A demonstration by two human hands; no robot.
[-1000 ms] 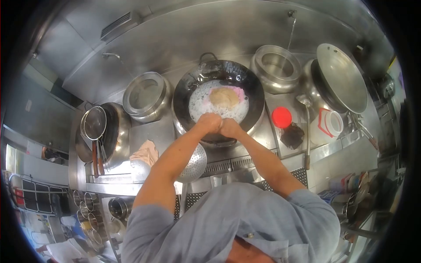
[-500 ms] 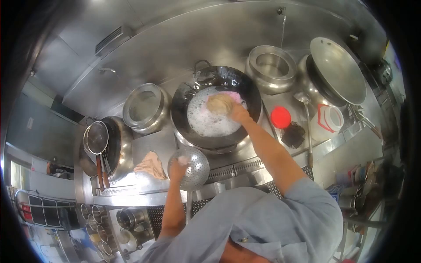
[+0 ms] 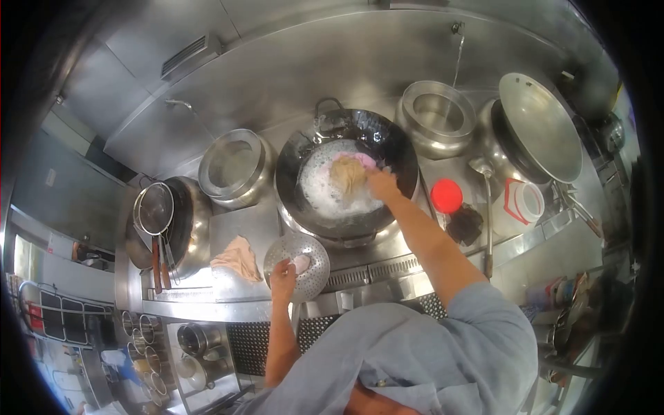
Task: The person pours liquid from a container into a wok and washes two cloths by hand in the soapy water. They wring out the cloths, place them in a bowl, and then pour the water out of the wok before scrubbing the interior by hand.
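Note:
A black wok (image 3: pixel 297 155) with a loop handle holds white, foamy liquid. Inside it my right hand (image 3: pixel 382 184) is closed at one end of a tan, bushy scrubber (image 3: pixel 348 174). Something pink (image 3: pixel 365 160) shows beside the scrubber, partly covered by it. Nearer to me, my left hand (image 3: pixel 282 278) is closed on a small pale wad (image 3: pixel 300 263) over the bowl of a perforated skimmer (image 3: pixel 315 277). The skimmer's handle runs down toward my body. Left of this hand lies a crumpled peach cloth (image 3: pixel 238 259) on the steel counter.
Steel pots (image 3: pixel 232 166) flank the wok, with another pot (image 3: pixel 437 114) at right. A large pan (image 3: pixel 543 128) leans farther right. Nearby are a red lid (image 3: pixel 446 196), a dark wad (image 3: pixel 465 225), a ladle (image 3: pixel 488 221) and a white tub (image 3: pixel 520 202). Strainers (image 3: pixel 153 209) lie at far left.
My right hand and the scrubber have shifted slightly within the wok. My left hand has moved slightly down on the skimmer, and the pale wad shows more clearly. The view has tilted a little.

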